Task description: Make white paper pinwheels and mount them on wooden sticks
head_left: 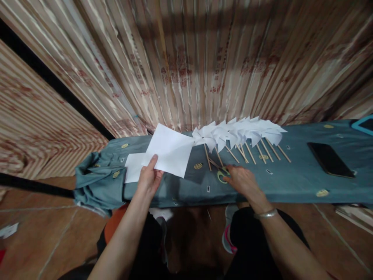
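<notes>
A square sheet of white paper (pixel 171 149) is pinched at its lower edge between the thumb and fingers of my left hand (pixel 150 175), tilted above the cloth. Under it, to the left, lies more white paper (pixel 133 167). My right hand (pixel 241 179) has its fingers on the yellow-green handles of a pair of scissors (pixel 220 177), whose blades point up and left toward the sticks. Behind the scissors, a row of white paper pinwheels (pixel 233 134) on thin wooden sticks overlaps along the far side of the table.
A teal cloth with pineapple prints covers the narrow table (pixel 279 186). At its right lie a black phone (pixel 330 160) and a blue-edged object (pixel 363 125). A patterned curtain (pixel 186 66) hangs close behind. Black poles (pixel 55 81) slant at the left.
</notes>
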{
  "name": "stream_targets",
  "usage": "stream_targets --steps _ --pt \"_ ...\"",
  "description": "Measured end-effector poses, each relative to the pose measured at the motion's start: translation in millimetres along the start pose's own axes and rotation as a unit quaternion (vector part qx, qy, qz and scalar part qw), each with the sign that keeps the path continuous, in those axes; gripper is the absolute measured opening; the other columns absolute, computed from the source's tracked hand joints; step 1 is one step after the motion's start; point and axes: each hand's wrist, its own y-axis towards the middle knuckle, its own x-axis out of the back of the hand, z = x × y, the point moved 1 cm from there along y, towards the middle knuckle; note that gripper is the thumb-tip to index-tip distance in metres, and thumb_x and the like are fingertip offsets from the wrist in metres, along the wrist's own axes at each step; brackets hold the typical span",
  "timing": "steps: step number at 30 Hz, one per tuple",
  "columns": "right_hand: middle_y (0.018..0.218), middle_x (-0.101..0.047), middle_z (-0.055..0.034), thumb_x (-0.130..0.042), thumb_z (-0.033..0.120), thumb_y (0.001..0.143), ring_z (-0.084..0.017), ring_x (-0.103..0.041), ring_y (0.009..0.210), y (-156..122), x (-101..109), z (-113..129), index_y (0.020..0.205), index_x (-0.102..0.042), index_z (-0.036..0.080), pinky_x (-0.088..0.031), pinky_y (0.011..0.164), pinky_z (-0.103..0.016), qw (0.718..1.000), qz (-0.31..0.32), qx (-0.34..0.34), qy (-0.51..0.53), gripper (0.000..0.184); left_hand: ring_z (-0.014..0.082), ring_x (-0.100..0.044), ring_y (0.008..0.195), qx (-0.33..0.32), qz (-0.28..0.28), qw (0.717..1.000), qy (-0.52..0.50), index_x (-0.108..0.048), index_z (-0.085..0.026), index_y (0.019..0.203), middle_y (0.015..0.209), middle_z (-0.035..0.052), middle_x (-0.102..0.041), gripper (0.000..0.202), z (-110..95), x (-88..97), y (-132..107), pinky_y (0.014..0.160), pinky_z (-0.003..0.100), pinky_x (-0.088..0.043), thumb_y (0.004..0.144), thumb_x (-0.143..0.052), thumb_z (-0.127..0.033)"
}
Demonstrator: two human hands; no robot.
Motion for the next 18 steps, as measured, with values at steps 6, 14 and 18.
stream_targets --steps 6,14,18 --pt "0.086 -0.074 -0.0168 -0.059 0.024 0.084 -0.029 -0.071 0.085 -11 1 -2 0.106 -0.064 0.011 -0.045 0.067 -0.031 1.0 0.019 -0.014 0.005 0.026 0.0207 -0.074 0.089 0.003 0.05 0.999 0.001 -0.067 -0.005 0.1 0.091 0.0132 -0.076 0.016 17 -10.6 14 0.093 0.035 -0.056 0.085 -0.063 -0.007" --pt "0.075 -0.073 -0.0049 -0.073 0.042 0.065 -0.02 -0.066 0.068 -32 17 -37 0.101 -0.069 0.016 -0.046 0.063 -0.029 0.854 0.171 -0.072 0.487 0.045 0.0192 -0.073 0.09 -0.045 0.052 0.998 -0.006 -0.068 -0.008 0.092 0.086 0.0097 -0.076 0.011 14 -11.1 32 0.092 0.032 -0.054 0.081 -0.066 -0.007" --pt "0.094 -0.076 -0.01 -0.082 0.047 0.059 -0.023 -0.068 0.082 -40 19 -21 0.098 -0.074 0.018 -0.051 0.075 -0.034 0.708 0.179 -0.087 0.678 0.049 0.0192 -0.073 0.09 -0.047 0.054 0.997 -0.015 -0.068 -0.009 0.089 0.08 0.0073 -0.076 0.014 11 -14.5 36 0.089 0.031 -0.055 0.075 -0.073 -0.01"
